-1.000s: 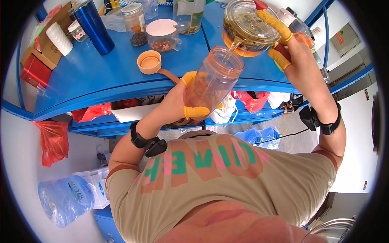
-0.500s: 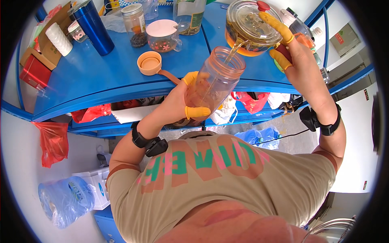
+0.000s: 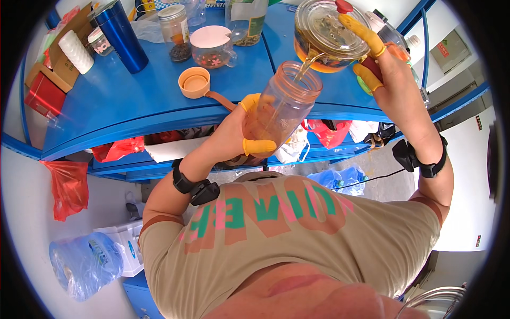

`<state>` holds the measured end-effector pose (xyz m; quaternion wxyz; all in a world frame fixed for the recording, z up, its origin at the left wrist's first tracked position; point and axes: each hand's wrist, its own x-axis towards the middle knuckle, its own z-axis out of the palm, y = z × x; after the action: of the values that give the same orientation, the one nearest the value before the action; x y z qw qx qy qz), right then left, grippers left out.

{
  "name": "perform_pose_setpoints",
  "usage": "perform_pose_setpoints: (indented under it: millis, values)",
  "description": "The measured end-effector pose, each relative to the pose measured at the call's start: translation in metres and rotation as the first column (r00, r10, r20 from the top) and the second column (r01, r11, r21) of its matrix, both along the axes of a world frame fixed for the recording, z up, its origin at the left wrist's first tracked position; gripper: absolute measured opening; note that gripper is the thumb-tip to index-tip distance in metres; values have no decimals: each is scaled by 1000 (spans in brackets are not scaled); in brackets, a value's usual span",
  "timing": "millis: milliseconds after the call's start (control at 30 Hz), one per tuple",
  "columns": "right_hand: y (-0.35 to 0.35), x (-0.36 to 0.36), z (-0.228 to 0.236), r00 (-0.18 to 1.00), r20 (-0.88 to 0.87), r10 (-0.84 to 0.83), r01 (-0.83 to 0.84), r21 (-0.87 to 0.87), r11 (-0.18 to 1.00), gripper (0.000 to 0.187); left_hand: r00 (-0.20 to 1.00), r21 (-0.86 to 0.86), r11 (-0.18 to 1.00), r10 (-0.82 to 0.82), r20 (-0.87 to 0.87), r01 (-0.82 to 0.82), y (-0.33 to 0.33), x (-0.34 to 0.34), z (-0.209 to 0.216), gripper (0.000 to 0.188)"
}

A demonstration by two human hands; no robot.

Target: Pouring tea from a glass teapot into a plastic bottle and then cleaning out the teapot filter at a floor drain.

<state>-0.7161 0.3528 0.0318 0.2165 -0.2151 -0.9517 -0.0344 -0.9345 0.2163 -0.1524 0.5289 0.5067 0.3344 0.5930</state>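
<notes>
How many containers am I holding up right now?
2: the clear bottle in your left hand, and the glass teapot in your right hand, up and to the right of it. Your fingers cover parts of both, but neither is fully hidden.

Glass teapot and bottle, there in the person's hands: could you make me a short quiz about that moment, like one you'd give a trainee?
1. Which hand holds the glass teapot?
2. True or false: the peach-coloured cap covers the mouth of the clear bottle.
3. What colour is the tall flask? A: red; B: blue; C: white.

Key
1: the right hand.
2: false; the bottle's mouth is open, and the cap sits on the table.
3: B.
</notes>
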Motion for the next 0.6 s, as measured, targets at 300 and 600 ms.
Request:
perform_pose_setpoints:
  millis: [300, 600]
  values:
    - [0, 3, -1, 999, -46, 24, -25, -16, 1000, 43, 999, 9, 1000, -28, 22, 28, -1, 2, 5, 82]
    - [8, 12, 0, 1000, 4, 13, -13, 75, 997, 42, 1000, 10, 1000, 8, -25, -8, 0, 2, 2, 82]
